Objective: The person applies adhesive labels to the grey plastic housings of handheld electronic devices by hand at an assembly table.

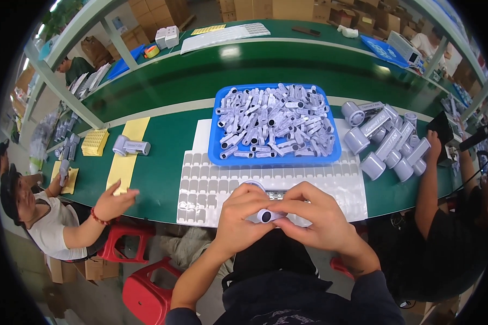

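Observation:
Close to the table's front edge, my left hand (239,214) and my right hand (318,216) meet, fingers closed around a pale lavender plastic piece (265,216) with a round black end facing me. Both thumbs press near that end. Behind it, between my fingers, shows part of a fan body (254,184) with a rounded rim. My fingers cover most of both pieces, and I cannot tell whether they are joined. Just beneath and beyond my hands lie sheets of grey stickers (200,187) on white backing.
A blue tray (216,146) heaped with similar black-ended pieces stands ahead. Several lavender handheld fans (387,141) are piled at the right, near another person's arm (429,179). At the left, a fan (131,145) lies on yellow paper, with a co-worker's hand (115,201) nearby. Red stools (146,292) stand below.

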`<state>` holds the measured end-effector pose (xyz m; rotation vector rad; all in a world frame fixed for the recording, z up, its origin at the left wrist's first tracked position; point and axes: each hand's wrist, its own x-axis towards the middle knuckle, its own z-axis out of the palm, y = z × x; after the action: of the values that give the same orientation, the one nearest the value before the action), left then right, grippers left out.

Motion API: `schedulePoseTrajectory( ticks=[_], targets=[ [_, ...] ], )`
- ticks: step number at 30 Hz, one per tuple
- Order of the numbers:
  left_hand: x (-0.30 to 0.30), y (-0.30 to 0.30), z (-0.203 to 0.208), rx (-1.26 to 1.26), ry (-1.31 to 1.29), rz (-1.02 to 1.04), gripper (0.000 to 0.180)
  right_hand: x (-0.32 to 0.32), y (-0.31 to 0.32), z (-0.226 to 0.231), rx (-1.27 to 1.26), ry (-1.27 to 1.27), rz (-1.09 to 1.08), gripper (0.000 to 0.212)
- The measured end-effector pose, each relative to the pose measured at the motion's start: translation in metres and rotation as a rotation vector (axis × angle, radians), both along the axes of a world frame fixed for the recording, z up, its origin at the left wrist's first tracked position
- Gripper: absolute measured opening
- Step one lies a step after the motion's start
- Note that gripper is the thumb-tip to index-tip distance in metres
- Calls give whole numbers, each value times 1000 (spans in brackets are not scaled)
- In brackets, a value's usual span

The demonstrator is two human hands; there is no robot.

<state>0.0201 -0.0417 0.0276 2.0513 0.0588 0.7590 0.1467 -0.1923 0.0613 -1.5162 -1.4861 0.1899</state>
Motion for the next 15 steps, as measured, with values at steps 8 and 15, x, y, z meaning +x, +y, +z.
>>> schedulePoseTrajectory(
  ticks=[8, 15],
  targets=[
    [-4, 30, 3, 148, 108, 67, 47, 21, -1, -22, -53, -93, -191, 20],
    [12, 34, -26, 151, 206, -61, 53, 24, 8, -55, -132, -216, -193, 22]
  ],
)
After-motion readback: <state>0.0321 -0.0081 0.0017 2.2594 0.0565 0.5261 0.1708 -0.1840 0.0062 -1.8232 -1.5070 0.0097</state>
